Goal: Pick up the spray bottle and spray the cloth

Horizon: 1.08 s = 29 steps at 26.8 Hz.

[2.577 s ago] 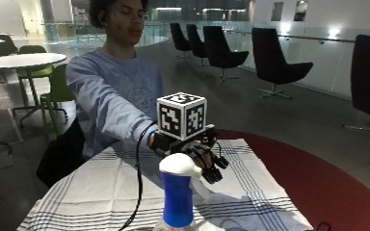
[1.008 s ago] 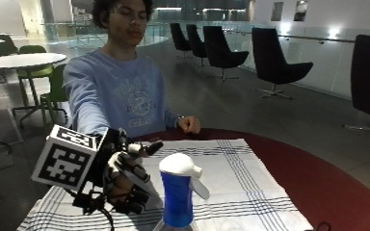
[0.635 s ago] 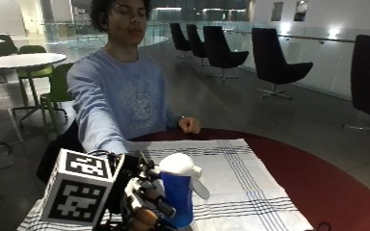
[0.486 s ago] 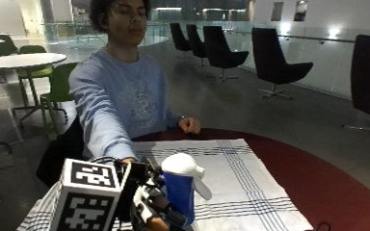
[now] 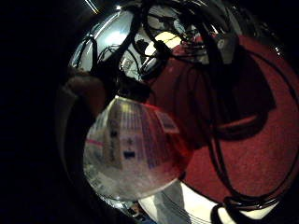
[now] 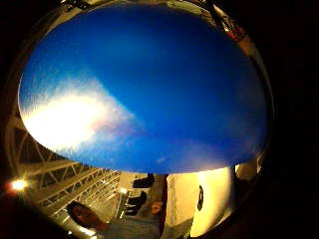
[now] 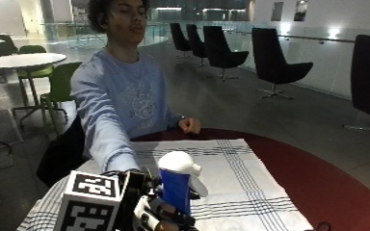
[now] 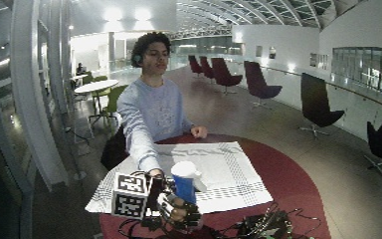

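My gloved right hand (image 7: 163,216) is at the blue body of the spray bottle (image 7: 177,185), down low near its base, with fingers curled round it as far as I can judge from the wide outside view; the thumb-side palm view is filled almost wholly with blue plastic, so the palm sits right against the bottle. The bottle stands upright at the near edge of the cloth (image 7: 236,178), its white spray head (image 7: 180,163) on top with the trigger hanging down the side away from my hand.

I judge the bottle to be rigid moulded plastic, smooth and a bit slippery under a glove. How full it is I cannot tell. Being tall and narrow, it will tip easily if nudged low down. For spraying I would want my grip higher, at the neck just under the head, so a finger can reach the trigger.

The checked cloth lies flat on the round red bench (image 7: 339,187), soft and likely to ruck if the bottle drags. The person's bare hand (image 7: 189,126) rests at the cloth's far edge.
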Tool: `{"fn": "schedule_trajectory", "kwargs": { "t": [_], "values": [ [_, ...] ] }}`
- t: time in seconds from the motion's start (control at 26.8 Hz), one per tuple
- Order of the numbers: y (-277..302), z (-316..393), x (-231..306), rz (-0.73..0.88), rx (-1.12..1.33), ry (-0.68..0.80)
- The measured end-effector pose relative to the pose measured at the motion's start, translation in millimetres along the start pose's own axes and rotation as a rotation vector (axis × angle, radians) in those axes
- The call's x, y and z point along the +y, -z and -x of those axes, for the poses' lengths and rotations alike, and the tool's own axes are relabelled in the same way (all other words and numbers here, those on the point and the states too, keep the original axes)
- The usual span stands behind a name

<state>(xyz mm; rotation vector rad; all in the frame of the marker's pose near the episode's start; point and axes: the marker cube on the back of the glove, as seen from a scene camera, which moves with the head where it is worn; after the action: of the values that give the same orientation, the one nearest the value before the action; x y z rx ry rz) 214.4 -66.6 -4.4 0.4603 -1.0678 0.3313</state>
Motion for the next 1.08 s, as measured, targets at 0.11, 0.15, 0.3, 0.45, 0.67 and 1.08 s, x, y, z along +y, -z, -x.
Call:
{"fn": "schedule_trajectory", "kwargs": {
  "t": [0.11, 0.15, 0.3, 0.45, 0.67, 1.08],
  "values": [
    [9, 8, 4, 0.002, 0.016, 0.032],
    [12, 12, 5, 0.011, 0.028, 0.046],
    [25, 33, 16, 0.087, 0.095, 0.105],
    [35, 59, 39, 0.222, 0.179, 0.154],
    [42, 98, 88, 0.456, 0.291, 0.215],
    [66, 122, 149, 0.787, 0.75, 0.156]
  ]
}}
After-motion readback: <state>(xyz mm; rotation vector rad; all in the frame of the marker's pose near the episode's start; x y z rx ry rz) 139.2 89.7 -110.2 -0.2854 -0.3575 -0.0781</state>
